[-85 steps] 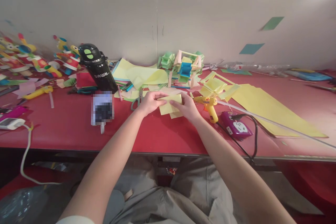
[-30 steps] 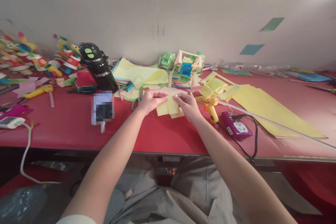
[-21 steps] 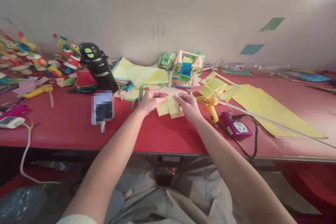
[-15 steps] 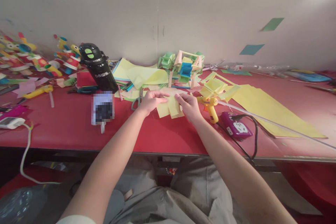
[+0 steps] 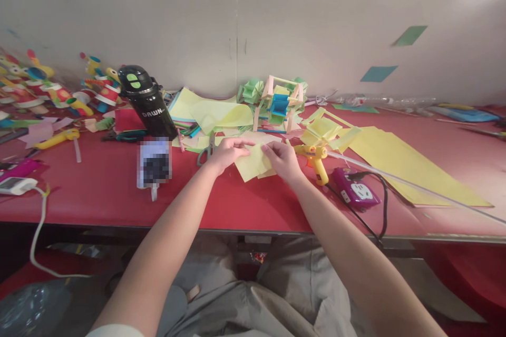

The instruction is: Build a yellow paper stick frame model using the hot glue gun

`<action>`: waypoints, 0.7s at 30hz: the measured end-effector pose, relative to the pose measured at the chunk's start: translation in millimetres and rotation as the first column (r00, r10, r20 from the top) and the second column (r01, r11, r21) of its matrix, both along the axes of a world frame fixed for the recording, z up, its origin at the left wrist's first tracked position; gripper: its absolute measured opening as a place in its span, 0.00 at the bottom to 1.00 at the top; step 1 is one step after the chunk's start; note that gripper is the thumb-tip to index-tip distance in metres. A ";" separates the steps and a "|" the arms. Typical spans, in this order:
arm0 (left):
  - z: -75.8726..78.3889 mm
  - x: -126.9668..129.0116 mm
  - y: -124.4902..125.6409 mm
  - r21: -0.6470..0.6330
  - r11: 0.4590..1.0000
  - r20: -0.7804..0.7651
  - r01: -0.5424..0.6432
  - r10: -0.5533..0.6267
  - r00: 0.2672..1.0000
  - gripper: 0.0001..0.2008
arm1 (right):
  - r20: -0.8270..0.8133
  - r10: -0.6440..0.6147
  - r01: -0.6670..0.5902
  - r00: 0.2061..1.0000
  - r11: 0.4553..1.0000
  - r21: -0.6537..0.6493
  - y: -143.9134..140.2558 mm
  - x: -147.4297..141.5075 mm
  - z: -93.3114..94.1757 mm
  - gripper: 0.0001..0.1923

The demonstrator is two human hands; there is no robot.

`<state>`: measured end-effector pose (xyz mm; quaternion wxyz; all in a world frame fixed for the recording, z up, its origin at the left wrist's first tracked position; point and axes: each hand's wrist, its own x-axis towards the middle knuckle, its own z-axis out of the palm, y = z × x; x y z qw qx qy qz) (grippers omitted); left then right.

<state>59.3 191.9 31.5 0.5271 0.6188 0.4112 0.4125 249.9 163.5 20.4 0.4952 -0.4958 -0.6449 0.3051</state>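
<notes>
Pale yellow paper pieces are between my two hands, overlapping, just above the red table near its middle. My left hand pinches the left side of the paper, forefinger stretched along the top and thumb below. On the opposite side, my right hand is closed on the upper right edge with thumb and fingers. A second piece shows partly under the front one at the lower right. Scissors with grey-green handles lie just left of my left hand. Right of my right hand lies a yellow glue gun.
A black bottle and a blurred-out device stand to the left. Behind my hands is a paper-and-stick model. A purple power socket with a black cable and large yellow sheets lie on the right.
The two paper pieces, spread apart at the bottom before, now overlap, the left one lying over the other. My hands have hardly moved.
</notes>
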 end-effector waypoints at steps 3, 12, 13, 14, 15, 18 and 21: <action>-1.0 1.0 -2.7 -0.058 0.997 -0.051 0.052 -0.055 0.997 0.14 | 0.091 0.024 -0.025 0.996 1.000 0.014 0.3 0.6 -1.1 0.22; -0.8 0.9 -0.1 0.050 0.998 -0.082 -0.047 0.051 0.995 0.15 | 0.100 0.061 -0.062 0.993 0.998 0.008 3.7 0.3 -5.0 0.20; -0.8 0.1 0.0 0.021 0.999 -0.079 -0.026 0.027 0.997 0.15 | 0.124 0.055 -0.058 0.991 0.998 0.022 4.0 1.4 -5.5 0.20; -1.0 -0.7 -0.1 -0.004 1.000 -0.077 0.008 -0.008 0.997 0.15 | 0.142 0.048 -0.053 0.989 0.998 0.032 4.2 2.4 -5.7 0.20; -1.2 -1.3 -0.4 -0.016 0.999 -0.075 0.042 -0.043 0.996 0.15 | 0.151 0.046 -0.052 0.988 0.998 0.033 4.0 3.2 -5.6 0.20; -1.9 -2.2 -1.1 0.055 0.996 -0.093 0.064 -0.059 0.994 0.14 | 0.094 0.083 -0.080 0.992 0.996 -0.036 2.0 2.5 -2.6 0.22; -0.2 -2.2 -1.1 0.187 0.982 -0.126 -0.040 0.065 0.990 0.13 | -0.012 0.113 -0.113 0.994 0.987 -0.110 -0.5 -0.9 1.5 0.23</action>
